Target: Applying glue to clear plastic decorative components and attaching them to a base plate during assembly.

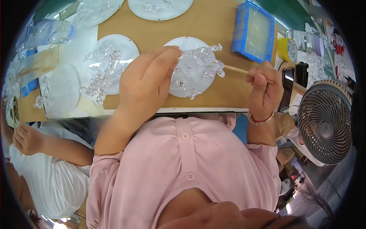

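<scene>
My right hand [264, 88] is closed round a thin wooden stick [237, 69], which points left. The stick's far end meets a branched clear plastic piece [204, 56]; whether it touches or passes behind it I cannot tell. My left hand [150, 78] has its fingers pinched together at the left end of that piece, partly hiding it. Below it lies a round white plate [198, 84] with more clear pieces on it. To the left of my left hand, another white plate [127, 47] bears a heap of clear plastic pieces [105, 66].
A blue tray [235, 36] stands at the back right, with yellow tape [286, 49] beside it. A black fan [325, 122] is at the right edge. More white plates [160, 13] sit at the back. A co-worker's hand [28, 139] is at the left.
</scene>
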A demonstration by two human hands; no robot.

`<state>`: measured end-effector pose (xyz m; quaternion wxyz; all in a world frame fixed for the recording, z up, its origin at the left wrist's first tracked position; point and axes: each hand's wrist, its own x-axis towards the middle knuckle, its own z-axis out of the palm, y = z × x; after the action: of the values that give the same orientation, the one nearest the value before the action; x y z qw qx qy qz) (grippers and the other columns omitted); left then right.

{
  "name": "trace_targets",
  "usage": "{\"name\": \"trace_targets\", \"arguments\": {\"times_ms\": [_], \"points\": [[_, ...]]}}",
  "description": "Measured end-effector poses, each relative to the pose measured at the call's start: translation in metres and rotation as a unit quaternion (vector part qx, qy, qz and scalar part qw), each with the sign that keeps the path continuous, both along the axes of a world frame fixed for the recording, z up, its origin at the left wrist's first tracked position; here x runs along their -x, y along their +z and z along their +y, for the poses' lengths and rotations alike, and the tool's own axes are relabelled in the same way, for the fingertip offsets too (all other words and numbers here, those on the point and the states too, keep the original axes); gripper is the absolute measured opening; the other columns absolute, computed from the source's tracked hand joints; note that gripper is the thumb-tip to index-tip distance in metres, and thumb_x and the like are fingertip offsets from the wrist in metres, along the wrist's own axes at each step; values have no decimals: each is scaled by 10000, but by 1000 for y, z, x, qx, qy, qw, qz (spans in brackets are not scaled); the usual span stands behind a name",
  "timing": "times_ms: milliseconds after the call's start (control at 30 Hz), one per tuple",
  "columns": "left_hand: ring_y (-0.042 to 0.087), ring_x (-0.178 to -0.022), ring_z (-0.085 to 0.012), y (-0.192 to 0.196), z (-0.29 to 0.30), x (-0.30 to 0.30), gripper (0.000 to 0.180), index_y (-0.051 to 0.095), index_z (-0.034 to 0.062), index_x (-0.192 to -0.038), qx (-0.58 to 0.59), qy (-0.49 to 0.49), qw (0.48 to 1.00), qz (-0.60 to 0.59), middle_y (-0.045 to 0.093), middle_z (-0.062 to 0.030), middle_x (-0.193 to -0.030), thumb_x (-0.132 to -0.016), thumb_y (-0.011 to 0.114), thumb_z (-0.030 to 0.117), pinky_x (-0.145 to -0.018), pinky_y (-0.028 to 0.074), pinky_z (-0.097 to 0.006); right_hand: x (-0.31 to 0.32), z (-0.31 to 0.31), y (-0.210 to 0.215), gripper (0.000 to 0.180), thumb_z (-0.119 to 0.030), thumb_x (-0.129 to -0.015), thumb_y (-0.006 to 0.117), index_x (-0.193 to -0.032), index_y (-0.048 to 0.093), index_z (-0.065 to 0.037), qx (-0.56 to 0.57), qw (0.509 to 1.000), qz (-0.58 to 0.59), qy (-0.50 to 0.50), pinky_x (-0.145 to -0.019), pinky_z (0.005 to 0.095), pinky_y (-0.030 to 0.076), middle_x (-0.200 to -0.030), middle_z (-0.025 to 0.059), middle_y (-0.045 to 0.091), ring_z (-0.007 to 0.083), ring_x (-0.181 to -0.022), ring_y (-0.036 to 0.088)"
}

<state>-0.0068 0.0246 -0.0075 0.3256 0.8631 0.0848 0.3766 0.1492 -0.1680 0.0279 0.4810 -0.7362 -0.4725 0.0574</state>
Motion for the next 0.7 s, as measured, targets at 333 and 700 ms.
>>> {"name": "trace_targets", "arguments": {"times_ms": [333,700], "points": [[590,-604,-215,13,-7,-3,208,669,68,-949,-40,50,995,80,642,-83,-739,-751,710,21,-532,465,-297,-5,-23,-19,227,-235,-961,495,-915,523,-14,-34,999,-28,4,-530,247,388,-733,81,541,150,-606,522],[605,-603,-201,5,-8,-4,180,657,31,-940,-2,57,995,78,650,-103,-745,-768,710,20,-545,471,-274,-5,-31,-24,143,-171,-943,509,-903,539,-37,-71,992,-98,28,-549,316,367,-724,90,568,193,-576,512]]}}
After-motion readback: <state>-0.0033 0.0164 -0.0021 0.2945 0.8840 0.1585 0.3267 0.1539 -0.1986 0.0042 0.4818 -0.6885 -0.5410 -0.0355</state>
